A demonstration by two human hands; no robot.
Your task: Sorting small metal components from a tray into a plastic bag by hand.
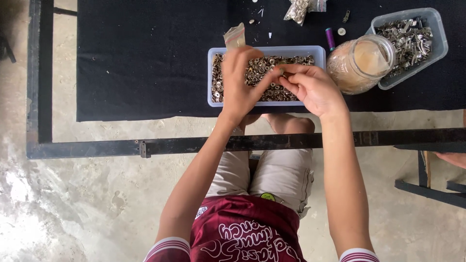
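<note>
small metal piece (283, 73), both hands (242, 82) pinching, above tray (264, 50)

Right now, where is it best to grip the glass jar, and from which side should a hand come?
Grip the glass jar around its round body, probably from its near side. It lies tilted toward the bin of clips, with the tray of metal rings on its left, so those sides look crowded.
</note>
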